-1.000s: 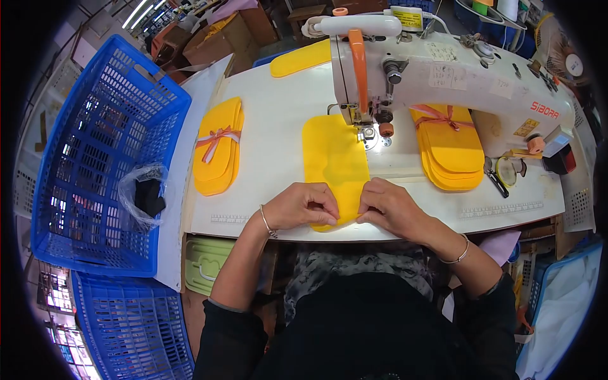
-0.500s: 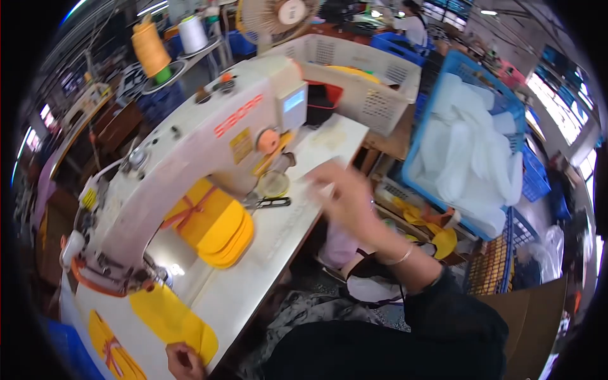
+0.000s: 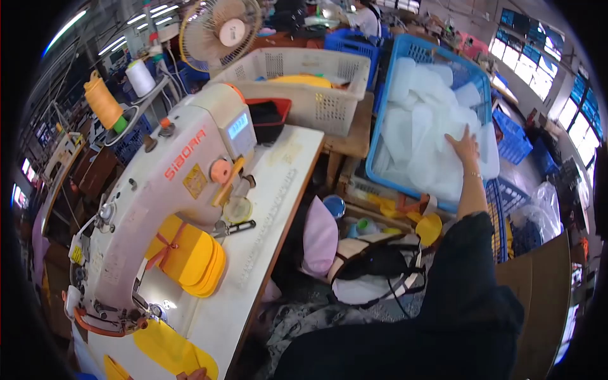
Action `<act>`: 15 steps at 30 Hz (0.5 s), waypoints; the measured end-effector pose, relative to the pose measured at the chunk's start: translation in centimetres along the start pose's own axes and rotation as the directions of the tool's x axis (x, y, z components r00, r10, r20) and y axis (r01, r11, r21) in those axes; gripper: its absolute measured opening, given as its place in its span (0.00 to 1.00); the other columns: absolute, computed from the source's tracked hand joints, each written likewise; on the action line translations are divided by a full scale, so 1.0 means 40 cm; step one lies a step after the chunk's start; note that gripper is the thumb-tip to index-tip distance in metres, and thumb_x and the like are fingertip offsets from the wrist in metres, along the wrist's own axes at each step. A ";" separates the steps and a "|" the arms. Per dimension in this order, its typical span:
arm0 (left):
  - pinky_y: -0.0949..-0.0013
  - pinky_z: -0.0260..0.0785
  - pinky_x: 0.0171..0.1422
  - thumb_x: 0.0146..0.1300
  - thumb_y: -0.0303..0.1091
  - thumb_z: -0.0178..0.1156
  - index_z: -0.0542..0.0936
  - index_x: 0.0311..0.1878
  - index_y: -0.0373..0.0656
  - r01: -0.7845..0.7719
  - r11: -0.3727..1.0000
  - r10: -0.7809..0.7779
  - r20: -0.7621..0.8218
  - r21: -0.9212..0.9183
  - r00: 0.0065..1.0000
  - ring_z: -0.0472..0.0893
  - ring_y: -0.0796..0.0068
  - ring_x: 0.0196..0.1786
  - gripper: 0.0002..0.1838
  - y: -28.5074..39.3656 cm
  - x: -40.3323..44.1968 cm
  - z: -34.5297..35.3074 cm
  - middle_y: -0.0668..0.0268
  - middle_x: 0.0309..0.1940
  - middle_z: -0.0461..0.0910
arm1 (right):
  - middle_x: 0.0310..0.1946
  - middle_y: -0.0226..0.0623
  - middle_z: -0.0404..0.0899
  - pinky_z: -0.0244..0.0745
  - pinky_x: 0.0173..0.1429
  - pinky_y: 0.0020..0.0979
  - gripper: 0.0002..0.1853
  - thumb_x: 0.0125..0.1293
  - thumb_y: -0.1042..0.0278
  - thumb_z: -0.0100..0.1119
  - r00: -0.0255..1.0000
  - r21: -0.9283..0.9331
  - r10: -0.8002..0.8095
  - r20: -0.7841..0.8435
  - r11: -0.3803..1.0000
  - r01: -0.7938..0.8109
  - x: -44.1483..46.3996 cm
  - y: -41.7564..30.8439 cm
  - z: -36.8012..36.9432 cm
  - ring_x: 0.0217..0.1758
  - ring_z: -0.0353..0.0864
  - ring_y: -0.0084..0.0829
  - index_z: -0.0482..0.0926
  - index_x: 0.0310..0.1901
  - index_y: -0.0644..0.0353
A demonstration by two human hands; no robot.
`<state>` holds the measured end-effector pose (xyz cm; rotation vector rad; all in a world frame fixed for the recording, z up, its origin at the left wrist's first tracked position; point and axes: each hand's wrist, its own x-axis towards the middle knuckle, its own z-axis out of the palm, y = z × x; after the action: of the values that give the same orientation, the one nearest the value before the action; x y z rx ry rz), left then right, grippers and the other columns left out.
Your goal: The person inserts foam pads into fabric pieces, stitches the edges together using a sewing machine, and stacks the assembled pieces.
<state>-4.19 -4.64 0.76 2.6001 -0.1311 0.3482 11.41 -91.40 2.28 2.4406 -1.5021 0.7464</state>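
Observation:
My right hand, fingers spread, is over the white translucent sheets heaped in a blue basket. My left hand shows only partly at the bottom edge, its fingertips at the near end of a yellow padded piece; whether they grip it is hidden. That piece lies on the white table with its far end by the needle area of the sewing machine. A stack of yellow pieces tied with a reddish ribbon sits beneath the machine arm.
A white crate with yellow material stands behind the table, beside a fan. Thread cones are at the left. Small scissors lie on the table. A cardboard panel stands at the right. A person is far back.
The view has swung right. My right hand has left the yellow piece and moved across to the sheets in the blue basket. My left hand has stayed by the yellow piece.

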 end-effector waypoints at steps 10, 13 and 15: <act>0.51 0.74 0.52 0.68 0.27 0.60 0.89 0.50 0.39 -0.032 0.995 0.038 -0.057 0.095 0.998 0.81 0.48 0.44 0.12 -0.012 -0.007 0.006 0.51 0.41 0.86 | 0.60 0.61 0.80 0.87 0.46 0.47 0.31 0.73 0.68 0.51 0.949 -0.055 -0.292 -0.115 0.956 0.288 -0.207 -0.298 0.129 0.53 0.88 0.55 0.63 0.76 0.65; 0.51 0.74 0.53 0.68 0.28 0.61 0.89 0.51 0.38 0.054 0.990 -0.048 -0.050 0.132 0.998 0.81 0.48 0.44 0.12 -0.005 -0.009 0.011 0.51 0.41 0.85 | 0.68 0.71 0.71 0.86 0.50 0.52 0.34 0.69 0.69 0.56 0.884 -0.187 -0.382 -0.269 0.921 0.341 -0.323 -0.414 0.204 0.58 0.83 0.64 0.65 0.76 0.68; 0.51 0.74 0.53 0.68 0.28 0.61 0.88 0.51 0.38 0.057 0.996 -0.052 -0.069 0.074 0.996 0.81 0.48 0.45 0.13 -0.008 -0.013 0.015 0.50 0.42 0.85 | 0.69 0.72 0.69 0.84 0.53 0.52 0.35 0.69 0.70 0.55 0.918 -0.103 -0.349 -0.190 0.937 0.335 -0.363 -0.432 0.195 0.61 0.82 0.63 0.63 0.77 0.68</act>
<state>-4.50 -4.64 -0.04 2.6574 -0.0234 0.4280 23.75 -74.98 -9.90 2.3952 -0.9726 0.8258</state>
